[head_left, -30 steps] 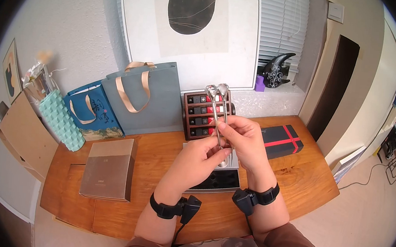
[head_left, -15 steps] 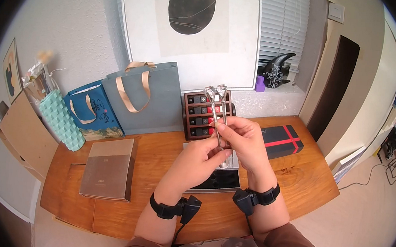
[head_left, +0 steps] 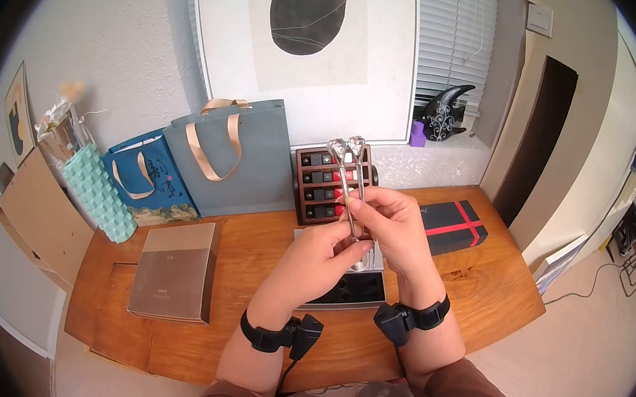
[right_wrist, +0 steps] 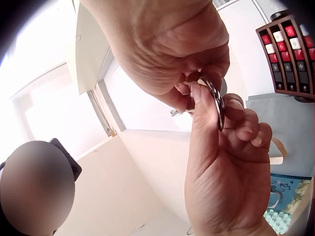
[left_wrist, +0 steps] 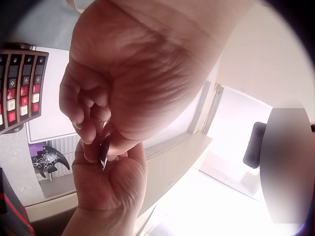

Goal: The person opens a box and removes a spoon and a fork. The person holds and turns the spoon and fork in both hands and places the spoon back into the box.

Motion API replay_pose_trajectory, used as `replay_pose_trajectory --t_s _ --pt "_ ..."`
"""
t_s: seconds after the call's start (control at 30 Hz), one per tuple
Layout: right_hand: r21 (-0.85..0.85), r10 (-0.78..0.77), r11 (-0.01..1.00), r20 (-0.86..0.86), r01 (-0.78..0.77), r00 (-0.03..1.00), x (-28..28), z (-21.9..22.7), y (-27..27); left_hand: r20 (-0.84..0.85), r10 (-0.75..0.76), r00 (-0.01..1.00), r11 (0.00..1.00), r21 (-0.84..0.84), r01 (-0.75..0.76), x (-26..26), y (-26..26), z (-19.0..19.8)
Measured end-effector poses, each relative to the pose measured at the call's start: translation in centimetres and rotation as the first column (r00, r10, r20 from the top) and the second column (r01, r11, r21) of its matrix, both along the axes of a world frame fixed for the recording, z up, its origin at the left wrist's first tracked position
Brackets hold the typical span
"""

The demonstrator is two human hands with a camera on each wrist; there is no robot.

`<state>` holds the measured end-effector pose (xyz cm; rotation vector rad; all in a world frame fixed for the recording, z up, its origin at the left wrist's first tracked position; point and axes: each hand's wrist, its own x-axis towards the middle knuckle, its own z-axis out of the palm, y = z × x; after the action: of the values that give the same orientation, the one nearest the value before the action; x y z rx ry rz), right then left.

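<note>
- Head view shows 2 shiny metal spoons [head_left: 349, 177] held upright side by side above the brown wooden surface [head_left: 253, 253], bowls at the top.
- Left hand [head_left: 318, 257] pinches the lower handles, thumb and forefinger curled round them; its grip is narrow, holding the spoons.
- Right hand [head_left: 395, 224] meets it from the other side, fingertips closed on the same handles, so both hands touch.
- Left wrist view shows a thin metal edge [left_wrist: 104, 156] squeezed between the 2 hands.
- Right wrist view shows the metal piece [right_wrist: 217, 104] nipped between thumb and curled fingers.
- Directly below the hands lies an open grey box with a black moulded insert [head_left: 352, 288].
- Behind the spoons stands a dark wooden rack of red and black small boxes [head_left: 321, 184].
- To the right lies a black flat box with red ribbon stripes [head_left: 453, 225].
- To the left sit a brown square cardboard box [head_left: 175, 271], a grey-blue paper bag with tan handles [head_left: 231, 157] and a blue patterned paper bag [head_left: 149, 180].
</note>
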<state>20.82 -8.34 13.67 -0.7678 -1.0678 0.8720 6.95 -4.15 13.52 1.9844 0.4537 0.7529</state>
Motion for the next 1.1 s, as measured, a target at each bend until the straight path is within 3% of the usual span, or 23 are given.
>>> replay_pose_trajectory --t_s 0.67,0.87,1.1 --pt "-0.012 -0.015 1.000 0.009 0.015 1.000 -0.02 -0.03 -0.01 -0.013 0.002 1.000 1.000 0.002 -0.002 0.00 -0.03 -0.06" --pt "-0.017 -0.080 0.997 0.027 0.081 0.996 -0.06 -0.08 0.13 -0.013 -0.072 0.997 0.997 -0.035 0.071 0.20 0.07 -0.78" --pt "0.006 -0.052 0.999 0.038 0.052 0.998 0.16 -0.13 0.19 -0.150 -0.081 0.985 0.996 0.021 0.085 -0.09 0.20 -0.13"
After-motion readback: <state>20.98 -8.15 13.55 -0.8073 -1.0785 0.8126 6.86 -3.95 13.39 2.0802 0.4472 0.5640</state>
